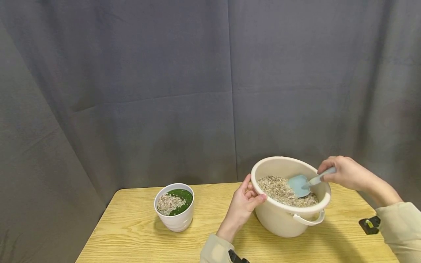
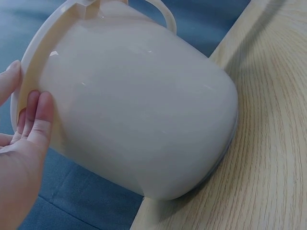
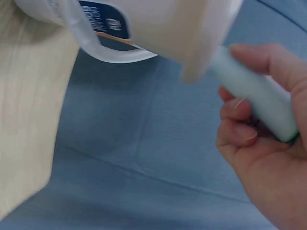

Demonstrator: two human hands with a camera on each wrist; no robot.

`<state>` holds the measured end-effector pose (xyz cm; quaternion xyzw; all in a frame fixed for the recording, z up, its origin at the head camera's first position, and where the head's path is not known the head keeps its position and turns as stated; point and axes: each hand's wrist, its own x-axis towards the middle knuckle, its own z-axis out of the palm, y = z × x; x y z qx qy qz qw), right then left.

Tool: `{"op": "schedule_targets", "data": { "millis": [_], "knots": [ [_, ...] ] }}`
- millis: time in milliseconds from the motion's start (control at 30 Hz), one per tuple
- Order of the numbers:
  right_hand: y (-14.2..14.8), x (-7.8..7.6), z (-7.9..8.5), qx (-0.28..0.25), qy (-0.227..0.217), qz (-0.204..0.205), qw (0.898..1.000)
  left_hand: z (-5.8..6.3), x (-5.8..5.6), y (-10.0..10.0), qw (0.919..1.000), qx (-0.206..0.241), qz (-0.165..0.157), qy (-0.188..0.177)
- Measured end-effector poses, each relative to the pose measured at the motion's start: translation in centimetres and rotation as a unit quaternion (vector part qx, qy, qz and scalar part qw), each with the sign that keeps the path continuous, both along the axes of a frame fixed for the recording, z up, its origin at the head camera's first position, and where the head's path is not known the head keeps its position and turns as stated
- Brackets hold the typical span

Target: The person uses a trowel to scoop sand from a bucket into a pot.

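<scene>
- Head view: R hand [image 1: 352,173] has fingers curled round handle of a pale-blue plastic scoop [image 1: 298,185]; blade sits in coarse tan-grey gravel [image 1: 274,190] inside a round cream plastic bucket [image 1: 279,223].
- Same view: L hand [image 1: 242,202] pinches bucket's L rim, prob. to steady it vs. the scoop's push.
- Same view: white tapered round pot [image 1: 177,222] on yellow wood-grain table [image 1: 131,226], well apart from bucket to L; pale granules [image 1: 169,204] on part of its green surface [image 1: 184,195]. We'd guess the spacing gives elbow room.
- L wrist view: fingertips tucked under bucket lip, thumb at rim. We think the lip gives purchase w/o crowding the inside.
- R wrist view (blurry): thumb along scoop handle, fingers wrapped below; blade hidden by bucket. Gripping nr handle's end prob. keeps knuckles off rim, we reckon. Bucket's white bail [image 3: 110,53] hangs outside, clear of scoop.
</scene>
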<state>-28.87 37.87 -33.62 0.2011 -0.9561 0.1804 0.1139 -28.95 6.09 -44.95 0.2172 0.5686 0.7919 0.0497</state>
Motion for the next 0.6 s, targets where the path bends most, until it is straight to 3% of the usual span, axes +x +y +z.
{"op": "schedule_targets", "data": {
  "millis": [333, 600],
  "knots": [
    [0.8, -0.8, -1.5, -0.088, -0.032, 0.022, 0.995, 0.0, -0.1, 0.4, 1.0, 0.002, -0.001, -0.002],
    [0.9, -0.8, -2.4, -0.127, -0.059, 0.018, 0.99, -0.2, -0.1, 0.6, 1.0, -0.001, -0.007, 0.001]
  ]
}}
